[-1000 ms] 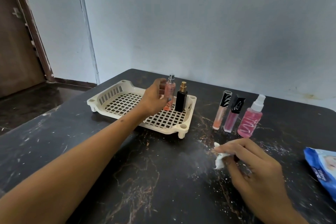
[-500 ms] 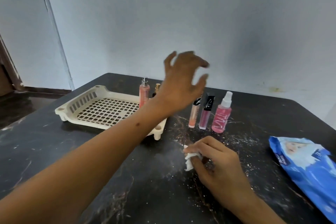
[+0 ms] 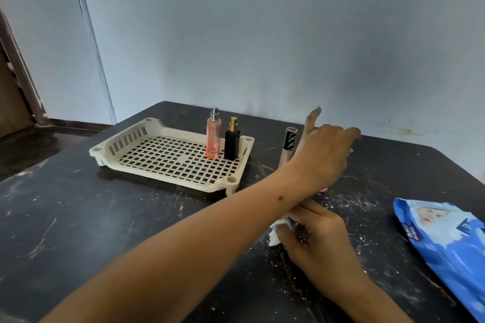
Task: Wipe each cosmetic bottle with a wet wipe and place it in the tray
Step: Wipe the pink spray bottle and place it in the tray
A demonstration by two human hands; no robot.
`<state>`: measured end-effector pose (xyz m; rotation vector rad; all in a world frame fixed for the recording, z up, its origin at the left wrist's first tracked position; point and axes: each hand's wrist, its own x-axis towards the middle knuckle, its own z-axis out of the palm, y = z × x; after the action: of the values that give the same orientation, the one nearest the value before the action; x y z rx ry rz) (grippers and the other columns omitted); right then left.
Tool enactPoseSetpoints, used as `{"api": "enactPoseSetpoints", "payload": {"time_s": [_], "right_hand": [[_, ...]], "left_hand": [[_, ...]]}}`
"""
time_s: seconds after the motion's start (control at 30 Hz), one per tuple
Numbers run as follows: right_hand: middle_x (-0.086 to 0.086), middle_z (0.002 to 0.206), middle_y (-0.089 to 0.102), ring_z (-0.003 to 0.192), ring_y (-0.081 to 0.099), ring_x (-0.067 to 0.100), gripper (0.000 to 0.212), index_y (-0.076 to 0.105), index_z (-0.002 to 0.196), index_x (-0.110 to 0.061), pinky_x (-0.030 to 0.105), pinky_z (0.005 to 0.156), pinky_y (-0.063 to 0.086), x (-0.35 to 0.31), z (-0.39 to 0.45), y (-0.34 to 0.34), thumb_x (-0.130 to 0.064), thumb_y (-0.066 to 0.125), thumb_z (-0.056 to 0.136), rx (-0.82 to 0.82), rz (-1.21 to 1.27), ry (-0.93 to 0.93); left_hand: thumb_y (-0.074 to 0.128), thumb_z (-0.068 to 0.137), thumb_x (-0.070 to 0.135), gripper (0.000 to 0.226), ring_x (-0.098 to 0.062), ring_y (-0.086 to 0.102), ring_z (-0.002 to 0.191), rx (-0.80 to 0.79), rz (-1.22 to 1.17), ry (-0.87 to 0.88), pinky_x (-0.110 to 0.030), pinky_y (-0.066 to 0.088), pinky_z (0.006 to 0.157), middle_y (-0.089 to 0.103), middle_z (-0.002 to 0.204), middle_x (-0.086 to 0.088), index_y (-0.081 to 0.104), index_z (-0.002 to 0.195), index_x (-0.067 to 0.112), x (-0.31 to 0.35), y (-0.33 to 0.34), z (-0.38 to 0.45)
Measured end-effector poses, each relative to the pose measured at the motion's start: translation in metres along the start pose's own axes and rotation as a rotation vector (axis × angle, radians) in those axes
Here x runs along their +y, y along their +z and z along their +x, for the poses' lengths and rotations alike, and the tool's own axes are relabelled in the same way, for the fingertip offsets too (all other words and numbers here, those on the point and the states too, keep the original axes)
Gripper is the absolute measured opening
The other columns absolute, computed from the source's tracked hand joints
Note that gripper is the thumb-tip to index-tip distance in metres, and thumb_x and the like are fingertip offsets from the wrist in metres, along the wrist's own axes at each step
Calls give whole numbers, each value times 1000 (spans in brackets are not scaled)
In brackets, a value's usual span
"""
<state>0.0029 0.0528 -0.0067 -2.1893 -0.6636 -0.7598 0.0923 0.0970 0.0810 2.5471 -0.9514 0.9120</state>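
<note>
A cream plastic tray [image 3: 131,143] sits on the black marble table. Two bottles stand upright in its right end: a peach spray bottle [image 3: 213,136] and a black bottle with a gold cap [image 3: 232,140]. Right of the tray stands a lip gloss tube [image 3: 288,145]. My left hand [image 3: 325,155] hovers over the bottles beyond it with fingers spread, hiding the dark tube and most of the pink spray bottle [image 3: 323,189], of which only the base shows. My right hand [image 3: 317,241] rests on the table nearer me, pinching a crumpled white wet wipe [image 3: 277,233].
A blue pack of wet wipes [image 3: 446,241] lies at the table's right edge. White specks dot the tabletop around my hands. A blue wall stands just behind the table; a door and dark floor are at the left.
My left hand let go of the peach bottle in the tray, lifted and swung right, and now comes down over the bottles right of the tray. My right hand keeps the wipe.
</note>
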Motion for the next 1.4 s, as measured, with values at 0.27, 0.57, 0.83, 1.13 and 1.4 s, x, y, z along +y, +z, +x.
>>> {"api": "enactPoseSetpoints", "payload": {"time_s": [0.27, 0.57, 0.83, 1.13, 1.4], "right_hand": [[-18, 83, 62, 63, 60, 6, 20, 70, 84, -29, 20, 58, 47, 1, 1, -2, -12, 65, 74, -16, 26, 9], [-21, 89, 66, 85, 58, -5, 17, 73, 87, -28, 26, 73, 49, -3, 0, -3, -25, 60, 77, 29, -31, -59], [-19, 80, 68, 74, 60, 1, 14, 73, 84, -25, 31, 69, 48, -10, -1, -2, -19, 67, 73, -18, -8, -186], [-14, 78, 71, 80, 61, 3, 17, 77, 79, -19, 24, 73, 52, -15, -1, -3, -6, 70, 70, -101, 74, -222], [1, 67, 72, 60, 66, 8, 20, 75, 71, -5, 17, 57, 50, -10, 4, -13, 12, 64, 69, -257, 554, 177]], "left_hand": [[59, 87, 8, 23, -16, 68, 88, 136, -501, -169, -28, 49, 91, 72, 98, -7, 64, 109, 9, 0, -46, -18], [63, 81, 21, 10, -27, 67, 83, 137, -918, -473, -47, 56, 78, 65, 84, -7, 68, 90, 22, -54, -96, -40], [56, 88, 3, 11, -25, 61, 77, 115, -1466, -884, -33, 58, 66, 61, 85, -16, 62, 95, -4, -61, -77, -69], [38, 98, 35, 36, -18, 59, 57, -147, -1847, -1014, -34, 55, 59, 60, 65, -7, 56, 106, 4, -48, -57, -94], [29, 98, 32, 47, -16, 53, 53, -36, -1808, -1078, -29, 47, 55, 54, 68, -10, 61, 102, -3, -56, -49, -95]]}}
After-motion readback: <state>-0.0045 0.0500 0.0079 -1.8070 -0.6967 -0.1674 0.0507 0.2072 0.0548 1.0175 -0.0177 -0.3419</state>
